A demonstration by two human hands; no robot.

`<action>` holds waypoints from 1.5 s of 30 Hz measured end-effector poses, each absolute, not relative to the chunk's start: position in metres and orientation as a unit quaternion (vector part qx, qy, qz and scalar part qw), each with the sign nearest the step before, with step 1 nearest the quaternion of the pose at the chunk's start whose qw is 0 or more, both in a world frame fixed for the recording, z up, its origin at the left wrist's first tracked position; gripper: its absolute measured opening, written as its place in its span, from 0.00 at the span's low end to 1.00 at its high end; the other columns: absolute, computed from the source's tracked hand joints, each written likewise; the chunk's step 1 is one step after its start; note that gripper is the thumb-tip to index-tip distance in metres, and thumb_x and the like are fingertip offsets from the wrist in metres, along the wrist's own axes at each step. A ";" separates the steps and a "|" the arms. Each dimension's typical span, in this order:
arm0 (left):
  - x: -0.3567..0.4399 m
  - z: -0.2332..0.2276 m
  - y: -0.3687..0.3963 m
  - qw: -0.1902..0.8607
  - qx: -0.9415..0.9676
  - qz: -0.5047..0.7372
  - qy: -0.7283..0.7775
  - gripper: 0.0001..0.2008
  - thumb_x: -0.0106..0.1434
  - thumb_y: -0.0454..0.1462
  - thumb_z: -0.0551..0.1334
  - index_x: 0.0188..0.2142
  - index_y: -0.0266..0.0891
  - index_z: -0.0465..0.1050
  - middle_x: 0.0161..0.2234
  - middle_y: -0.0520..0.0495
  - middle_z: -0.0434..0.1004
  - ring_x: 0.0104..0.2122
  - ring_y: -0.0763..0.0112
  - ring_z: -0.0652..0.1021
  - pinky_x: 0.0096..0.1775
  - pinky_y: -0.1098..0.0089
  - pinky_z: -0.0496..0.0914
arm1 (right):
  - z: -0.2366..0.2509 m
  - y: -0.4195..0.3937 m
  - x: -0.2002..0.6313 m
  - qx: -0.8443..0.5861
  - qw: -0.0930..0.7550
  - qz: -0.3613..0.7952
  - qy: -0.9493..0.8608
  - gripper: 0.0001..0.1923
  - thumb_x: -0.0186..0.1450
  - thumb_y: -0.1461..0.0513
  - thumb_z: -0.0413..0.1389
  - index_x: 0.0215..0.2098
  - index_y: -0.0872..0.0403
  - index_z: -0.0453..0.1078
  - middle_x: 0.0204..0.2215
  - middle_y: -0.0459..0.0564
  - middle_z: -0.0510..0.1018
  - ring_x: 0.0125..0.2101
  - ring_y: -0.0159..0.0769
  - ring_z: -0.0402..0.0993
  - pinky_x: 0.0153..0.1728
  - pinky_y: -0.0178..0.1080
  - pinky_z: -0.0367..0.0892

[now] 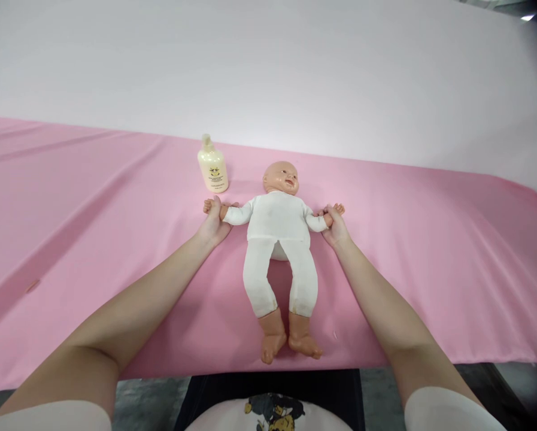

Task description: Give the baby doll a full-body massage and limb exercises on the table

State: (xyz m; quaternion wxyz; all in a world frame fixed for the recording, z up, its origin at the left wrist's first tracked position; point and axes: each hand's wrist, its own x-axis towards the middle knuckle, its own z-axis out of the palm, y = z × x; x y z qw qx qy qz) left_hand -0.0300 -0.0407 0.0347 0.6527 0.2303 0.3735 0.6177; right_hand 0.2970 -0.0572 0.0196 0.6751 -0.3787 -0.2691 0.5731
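A baby doll (pixel 279 216) in a white top and white trousers lies on its back on a pink cloth, head away from me and bare feet toward me. Its arms are spread out to both sides. My left hand (pixel 214 226) is closed around the doll's arm at the wrist on the left, thumb on top. On the other side, my right hand (pixel 336 228) grips the doll's other wrist in the same way. The doll's small hands stick out past my thumbs. Part of my fingers is hidden under its arms.
A cream pump bottle (pixel 214 170) with a printed label stands just beyond my left hand. The pink cloth (pixel 430 251) covers the table, with creases at the left. Behind it rises a white surface (pixel 268 72). The table's front edge is close to my body.
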 end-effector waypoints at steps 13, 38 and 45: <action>-0.031 0.032 -0.042 0.663 0.298 0.591 0.351 0.15 0.60 0.44 0.68 0.25 0.39 0.66 0.33 0.47 0.77 0.36 0.70 0.79 0.46 0.68 0.75 | 0.020 -0.063 0.295 -0.391 0.633 0.577 -0.337 0.18 0.53 0.57 0.69 0.22 0.50 0.62 0.20 0.42 0.72 0.27 0.32 0.74 0.31 0.34 0.74; -0.035 0.032 -0.039 0.593 0.209 0.681 0.376 0.13 0.59 0.39 0.70 0.29 0.41 0.65 0.32 0.53 0.76 0.29 0.75 0.77 0.39 0.72 0.75 | 0.019 -0.054 0.301 -0.366 0.674 0.592 -0.248 0.06 0.56 0.59 0.62 0.29 0.51 0.70 0.18 0.40 0.72 0.23 0.29 0.72 0.28 0.34 0.73; -0.037 0.036 -0.037 0.620 0.186 0.665 0.372 0.28 0.62 0.61 0.58 0.22 0.40 0.61 0.27 0.50 0.73 0.25 0.74 0.75 0.30 0.71 0.74 | 0.021 -0.055 0.298 -0.379 0.684 0.582 -0.223 0.08 0.59 0.56 0.62 0.31 0.51 0.70 0.17 0.39 0.70 0.22 0.30 0.71 0.28 0.34 0.73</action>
